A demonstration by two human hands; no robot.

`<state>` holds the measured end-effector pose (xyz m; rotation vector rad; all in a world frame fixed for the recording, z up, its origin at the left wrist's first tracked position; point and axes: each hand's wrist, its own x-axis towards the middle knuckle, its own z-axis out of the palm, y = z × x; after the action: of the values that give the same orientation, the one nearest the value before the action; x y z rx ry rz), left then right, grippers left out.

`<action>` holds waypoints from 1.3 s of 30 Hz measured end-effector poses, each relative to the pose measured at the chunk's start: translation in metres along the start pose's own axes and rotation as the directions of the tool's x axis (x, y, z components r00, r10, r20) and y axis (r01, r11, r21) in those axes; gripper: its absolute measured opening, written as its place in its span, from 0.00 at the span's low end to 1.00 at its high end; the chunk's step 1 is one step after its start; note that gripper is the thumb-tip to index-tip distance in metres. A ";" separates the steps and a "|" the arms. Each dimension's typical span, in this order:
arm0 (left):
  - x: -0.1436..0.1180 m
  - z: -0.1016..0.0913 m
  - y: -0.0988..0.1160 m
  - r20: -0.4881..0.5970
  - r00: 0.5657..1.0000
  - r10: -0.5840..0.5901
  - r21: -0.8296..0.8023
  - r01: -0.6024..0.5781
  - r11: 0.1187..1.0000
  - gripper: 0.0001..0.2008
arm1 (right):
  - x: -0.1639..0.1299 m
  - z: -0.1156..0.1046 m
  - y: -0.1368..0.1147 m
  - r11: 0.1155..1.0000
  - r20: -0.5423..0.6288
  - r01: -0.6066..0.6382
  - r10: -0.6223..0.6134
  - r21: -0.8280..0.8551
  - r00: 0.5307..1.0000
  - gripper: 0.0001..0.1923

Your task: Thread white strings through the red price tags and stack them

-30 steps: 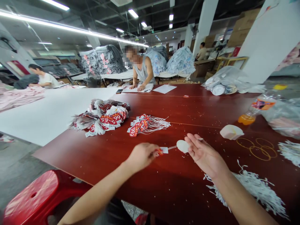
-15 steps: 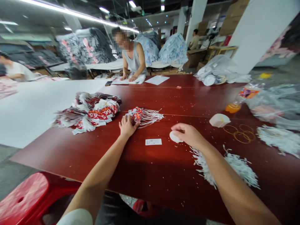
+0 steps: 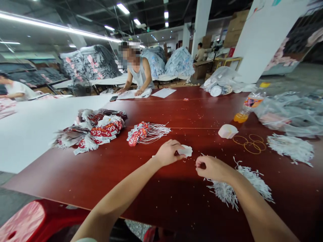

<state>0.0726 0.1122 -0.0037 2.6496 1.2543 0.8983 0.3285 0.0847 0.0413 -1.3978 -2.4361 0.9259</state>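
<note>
My left hand (image 3: 168, 153) pinches a small stack of white oval tags (image 3: 186, 150) just above the red-brown table (image 3: 176, 201). A white slip's corner (image 3: 153, 156) peeks out beside that hand. My right hand (image 3: 210, 167) is closed, its fingertips pinched at the near edge of a pile of white strings (image 3: 239, 185); whether a string is between them I cannot tell. To the left of my hands lies a small bundle of red "99" tags with strings (image 3: 141, 133), and farther left a large heap of such tags (image 3: 96, 129).
Another stack of white oval tags (image 3: 227, 131), rubber bands (image 3: 248, 143), an orange drink bottle (image 3: 246, 107), a second string pile (image 3: 290, 148) and plastic bags (image 3: 290, 111) lie to the right. A person (image 3: 137, 72) works at the far end. A red stool (image 3: 25, 222) stands near left.
My left hand has left the small red tag bundle and come over to grip the white oval tags. My right hand has let go of them and drawn back to the string pile.
</note>
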 end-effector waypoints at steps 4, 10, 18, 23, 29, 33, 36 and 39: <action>0.027 0.013 0.003 0.185 0.981 -0.057 -0.055 0.069 0.996 0.17 | -0.014 0.016 -0.033 0.933 0.063 0.192 -0.221 0.305 0.973 0.03; 0.039 0.022 0.014 0.110 0.989 -0.104 0.138 0.088 0.986 0.06 | 0.001 0.063 -0.048 0.842 -0.071 0.305 -0.306 0.445 0.949 0.05; -0.030 -0.006 0.034 -0.111 0.900 -0.422 -0.250 0.386 0.888 0.03 | 0.010 0.053 -0.032 0.944 -0.384 0.290 -0.212 0.159 0.899 0.02; -0.060 -0.018 0.048 -0.119 0.928 -0.353 -0.303 0.305 0.903 0.03 | 0.016 0.054 -0.034 0.957 -0.376 0.228 -0.147 0.179 0.915 0.04; -0.060 -0.023 0.046 -0.103 0.985 -0.140 -0.223 0.114 0.968 0.06 | 0.018 0.060 -0.035 0.943 -0.363 0.189 -0.081 0.273 0.928 0.06; -0.063 -0.025 0.043 -0.111 0.987 -0.118 -0.200 0.094 0.975 0.05 | 0.020 0.062 -0.033 0.922 -0.337 0.175 -0.052 0.346 0.940 0.08; -0.065 -0.024 0.043 -0.115 0.983 -0.145 -0.280 0.108 0.954 0.04 | 0.022 0.061 -0.030 0.936 -0.325 0.103 0.012 0.336 0.946 0.10; -0.066 -0.025 0.045 -0.096 0.986 -0.136 -0.310 0.100 0.946 0.04 | 0.023 0.056 -0.025 0.922 -0.215 0.150 -0.075 0.358 0.974 0.13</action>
<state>0.0573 0.0295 -0.0004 2.2893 1.1734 1.1380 0.2738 0.0710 0.0089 -1.1415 -2.0366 1.0930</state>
